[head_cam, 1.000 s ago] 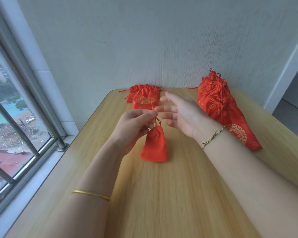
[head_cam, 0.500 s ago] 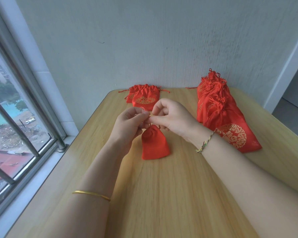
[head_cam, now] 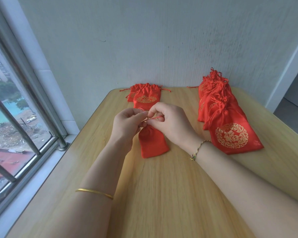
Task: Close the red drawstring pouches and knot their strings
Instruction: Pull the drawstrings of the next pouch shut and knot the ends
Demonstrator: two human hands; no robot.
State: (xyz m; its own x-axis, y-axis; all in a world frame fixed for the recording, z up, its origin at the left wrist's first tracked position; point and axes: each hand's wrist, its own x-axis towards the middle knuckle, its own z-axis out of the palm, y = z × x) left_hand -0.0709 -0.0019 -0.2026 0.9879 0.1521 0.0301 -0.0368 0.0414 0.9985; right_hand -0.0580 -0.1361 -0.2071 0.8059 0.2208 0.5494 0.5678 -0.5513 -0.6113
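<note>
Head view. The thin red drawstring point(head_cam: 153, 118) is pinched from both sides. On one side it is held by the curled fingertips of the left hand point(head_cam: 127, 123), right at the gathered neck. On the other it is held between thumb and forefinger of the right hand point(head_cam: 170, 124), with the other fingers folded under. The two hands are touching at the fingertips. A short run of string is seen stretched between the two pinches. Whether a knot is formed cannot be told: that spot is covered by fingers.

The small plain red fabric pouch point(head_cam: 152, 143) is located directly under the grip. Its neck is cinched shut and tucked against the fingers. Its body is slanted toward the viewer, and its lower end is laid on the light wooden tabletop point(head_cam: 162, 194).

Just beyond the grip, a low stack of flat red pouches with a round gold emblem point(head_cam: 145, 98) is laid near the grey-white wall point(head_cam: 144, 40), strings spread to both sides. Right of the grip, well apart from it, a leaning row of cinched red pouches with gold emblems point(head_cam: 230, 131) is laid, tied tops toward the wall.

A thin gold bangle point(head_cam: 95, 192) is worn on the left forearm, nearer the viewer than the grip. A braided multicolour cord bracelet point(head_cam: 199, 148) is worn at the right wrist. Left of the grip, a barred window point(head_cam: 15, 117) is seen along the table edge.
</note>
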